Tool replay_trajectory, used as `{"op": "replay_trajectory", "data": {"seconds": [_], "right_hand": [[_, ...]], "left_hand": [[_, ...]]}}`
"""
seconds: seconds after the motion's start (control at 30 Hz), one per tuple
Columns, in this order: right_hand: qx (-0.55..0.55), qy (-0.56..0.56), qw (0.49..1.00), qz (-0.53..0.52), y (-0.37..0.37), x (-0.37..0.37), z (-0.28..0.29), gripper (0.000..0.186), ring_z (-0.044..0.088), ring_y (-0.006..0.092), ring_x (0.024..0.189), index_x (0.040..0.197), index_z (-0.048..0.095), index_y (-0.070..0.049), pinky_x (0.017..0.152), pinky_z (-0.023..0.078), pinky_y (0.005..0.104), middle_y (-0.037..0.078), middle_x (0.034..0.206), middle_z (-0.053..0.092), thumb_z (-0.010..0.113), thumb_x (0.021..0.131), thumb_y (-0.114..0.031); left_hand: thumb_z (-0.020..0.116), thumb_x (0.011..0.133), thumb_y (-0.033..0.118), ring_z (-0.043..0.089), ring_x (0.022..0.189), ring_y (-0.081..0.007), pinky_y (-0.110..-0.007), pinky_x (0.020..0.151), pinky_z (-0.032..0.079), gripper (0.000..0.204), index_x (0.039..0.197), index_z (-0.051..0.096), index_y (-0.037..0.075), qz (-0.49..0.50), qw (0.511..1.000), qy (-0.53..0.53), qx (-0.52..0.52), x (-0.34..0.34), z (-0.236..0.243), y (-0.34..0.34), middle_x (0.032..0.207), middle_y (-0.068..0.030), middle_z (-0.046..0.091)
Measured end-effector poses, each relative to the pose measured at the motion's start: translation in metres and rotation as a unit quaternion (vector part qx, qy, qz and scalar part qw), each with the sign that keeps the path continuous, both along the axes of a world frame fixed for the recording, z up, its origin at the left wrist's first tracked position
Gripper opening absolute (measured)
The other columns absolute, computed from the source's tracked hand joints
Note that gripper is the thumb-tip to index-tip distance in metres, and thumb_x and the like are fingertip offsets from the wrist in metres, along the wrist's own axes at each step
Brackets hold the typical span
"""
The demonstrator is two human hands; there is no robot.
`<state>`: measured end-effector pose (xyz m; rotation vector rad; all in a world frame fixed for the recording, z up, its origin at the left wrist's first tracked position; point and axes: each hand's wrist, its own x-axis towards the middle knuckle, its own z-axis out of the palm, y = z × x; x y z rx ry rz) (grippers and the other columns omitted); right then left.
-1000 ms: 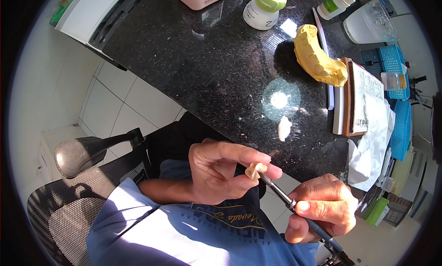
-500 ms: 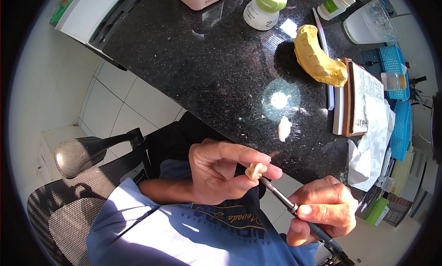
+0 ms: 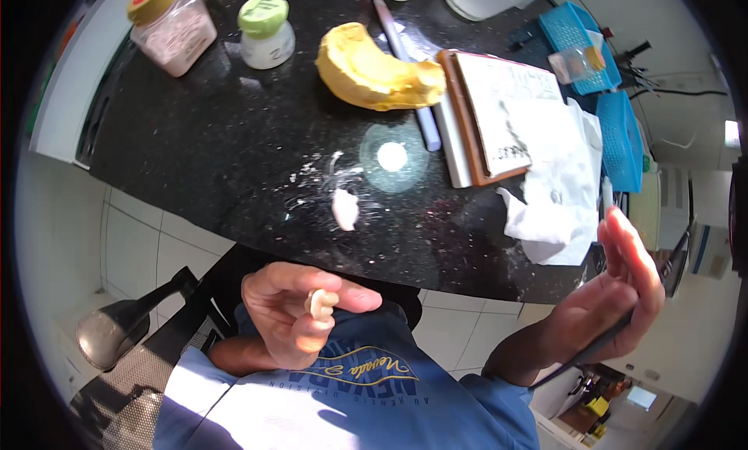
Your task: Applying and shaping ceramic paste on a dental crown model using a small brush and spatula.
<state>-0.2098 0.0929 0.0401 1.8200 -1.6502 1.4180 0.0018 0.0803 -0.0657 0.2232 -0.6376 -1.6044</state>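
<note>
Between the thumb and fingers of my left hand (image 3: 292, 310), a small cream tooth-shaped dental piece (image 3: 321, 303) is pinched above my lap. My right hand (image 3: 608, 302) is raised off the table's right edge, its fingers stretched upward. A dark, slim rotary handpiece (image 3: 580, 364) lies across that palm by the thumb; its tip is hidden. The right fingertips appear close to a slim white tube (image 3: 608, 194); I cannot tell whether they touch. On the black table (image 3: 257, 154) are a pinkish-white lump (image 3: 344, 210) amid white dust and a yellow dental cast (image 3: 374, 72).
A pink powder jar (image 3: 175, 33) and a green-lidded jar (image 3: 267, 41) stand at the back left. Right of the cast lie a long tool (image 3: 425, 123), a brown-edged pad (image 3: 499, 115) and crumpled white paper (image 3: 545, 216). Blue baskets (image 3: 619, 142) line the far right.
My right hand has moved away from the dental piece, up and right, its fingers straightened and the handpiece turned. The left hand still pinches the piece. The head view has shifted right.
</note>
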Motion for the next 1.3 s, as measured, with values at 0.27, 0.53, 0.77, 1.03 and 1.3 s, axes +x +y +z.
{"op": "replay_trajectory", "data": {"seconds": [0.27,0.53,0.77,1.03,1.3], "right_hand": [[0.208,0.234,0.949,-0.032,0.006,-0.014,0.016,0.063,0.051,0.0397,0.118,0.115,0.058,-0.002,0.1,0.037,0.048,0.017,0.117,0.06,0.081,0.063,-0.029],[0.146,0.07,0.987,-0.006,0.016,-0.005,0.022,0.015,0.068,0.0226,0.074,0.085,0.065,0.0,0.064,0.052,0.0276,0.016,0.084,0.068,0.07,0.071,0.002],[0.136,-0.026,0.989,0.058,0.02,0.02,0.016,0.014,0.066,0.0231,0.073,0.084,0.063,0.002,0.066,0.05,0.028,0.019,0.081,0.067,0.071,0.075,-0.004],[0.127,-0.012,0.98,0.154,0.017,0.02,0.007,0.022,0.068,0.0222,0.066,0.087,0.067,-0.001,0.056,0.053,0.0267,0.017,0.085,0.068,0.075,0.067,-0.006],[0.112,0.066,0.968,0.214,0.013,0.017,0.002,0.026,0.067,0.0274,0.065,0.089,0.066,0.001,0.055,0.053,0.0302,0.023,0.081,0.067,0.063,0.086,-0.024]], "left_hand": [[0.071,0.08,0.017,0.068,0.078,-0.0286,-0.043,0.073,0.057,0.036,0.103,0.054,-0.005,-0.093,0.991,-0.034,0.093,-0.024,0.04,0.012,0.083,-0.0201,0.067],[0.062,0.084,0.013,0.066,0.09,-0.0352,-0.044,0.082,0.055,0.032,0.108,0.052,-0.006,-0.17,0.979,-0.04,0.104,-0.046,0.056,0.013,0.091,-0.0245,0.066],[0.061,0.086,0.004,0.064,0.097,-0.0192,-0.03,0.089,0.049,0.03,0.114,0.054,-0.006,-0.216,0.972,0.019,0.094,-0.049,0.043,0.014,0.101,-0.0176,0.065],[0.058,0.087,0.0,0.064,0.09,-0.0173,-0.03,0.085,0.05,0.025,0.111,0.055,-0.007,-0.186,0.98,0.041,0.054,-0.055,0.041,0.012,0.096,-0.0146,0.066],[0.065,0.083,0.003,0.061,0.092,-0.0124,-0.026,0.083,0.049,0.028,0.108,0.058,-0.004,-0.165,0.978,-0.037,0.121,-0.05,0.048,0.016,0.098,-0.0083,0.064]]}}
